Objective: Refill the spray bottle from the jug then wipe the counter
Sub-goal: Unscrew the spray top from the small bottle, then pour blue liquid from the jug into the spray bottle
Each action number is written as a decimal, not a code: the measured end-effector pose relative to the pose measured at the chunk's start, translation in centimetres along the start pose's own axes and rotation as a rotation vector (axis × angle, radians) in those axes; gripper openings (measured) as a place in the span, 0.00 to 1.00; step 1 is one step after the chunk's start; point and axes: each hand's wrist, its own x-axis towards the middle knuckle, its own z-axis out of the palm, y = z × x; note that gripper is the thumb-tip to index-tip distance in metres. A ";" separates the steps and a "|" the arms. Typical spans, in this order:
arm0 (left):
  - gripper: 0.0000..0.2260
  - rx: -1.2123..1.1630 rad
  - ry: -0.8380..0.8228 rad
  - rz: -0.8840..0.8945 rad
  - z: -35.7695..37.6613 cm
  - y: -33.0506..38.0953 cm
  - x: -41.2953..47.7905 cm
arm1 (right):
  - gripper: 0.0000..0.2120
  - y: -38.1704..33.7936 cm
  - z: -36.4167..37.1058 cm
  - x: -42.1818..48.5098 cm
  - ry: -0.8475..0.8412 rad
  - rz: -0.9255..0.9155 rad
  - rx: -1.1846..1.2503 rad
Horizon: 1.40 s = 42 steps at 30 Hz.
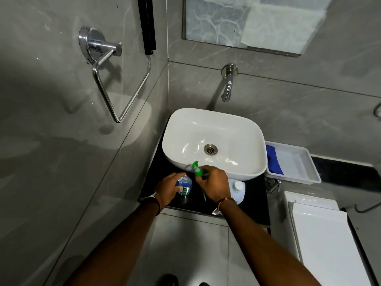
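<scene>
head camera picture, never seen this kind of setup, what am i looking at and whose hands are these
No machine here: a person wears one wide-angle camera on the head, looking down at their bare hands. The left hand holds a clear round spray bottle of blue liquid, its neck open, on the black counter before a white ceramic basin. The right hand pinches the green plastic trigger sprayer, held clear of the bottle. A white plastic jug, cap on, stands beside the right wrist. A white tray to the right holds a blue cloth.
</scene>
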 end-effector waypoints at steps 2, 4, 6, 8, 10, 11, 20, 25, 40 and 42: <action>0.25 0.006 -0.001 0.001 0.3 -0.3 0.1 | 0.13 0.7 1.2 -0.5 -0.070 0.029 -0.083; 0.25 0.019 0.001 0.011 0.5 -0.7 0.3 | 0.13 1.5 2.3 -0.8 -0.159 0.077 -0.193; 0.25 0.026 0.004 0.022 0.8 -1.2 0.4 | 0.13 2.0 3.3 -0.8 -0.236 0.123 -0.290; 0.25 0.034 0.012 0.029 1.0 -1.7 0.4 | 0.12 2.1 4.3 -0.6 -0.284 0.162 -0.328; 0.25 0.040 0.026 0.038 1.3 -2.0 0.4 | 0.12 1.9 5.0 -0.2 -0.299 0.193 -0.344; 0.25 0.042 0.032 0.042 1.4 -2.1 0.3 | 0.12 1.9 5.4 0.0 -0.300 0.204 -0.354; 0.25 0.046 0.034 0.034 1.7 -2.7 0.1 | 0.12 2.6 7.2 0.6 -0.309 0.205 -0.432; 0.28 0.062 0.036 0.038 1.2 -2.1 -0.1 | 0.15 2.5 7.1 -0.1 -0.271 0.153 -0.444; 0.24 0.443 0.239 0.606 3.6 3.3 -5.3 | 0.19 9.4 0.7 -14.8 -0.002 0.417 -0.071; 0.23 0.392 0.230 0.590 4.7 4.9 -5.0 | 0.23 11.0 -1.3 -14.1 0.042 0.471 -0.043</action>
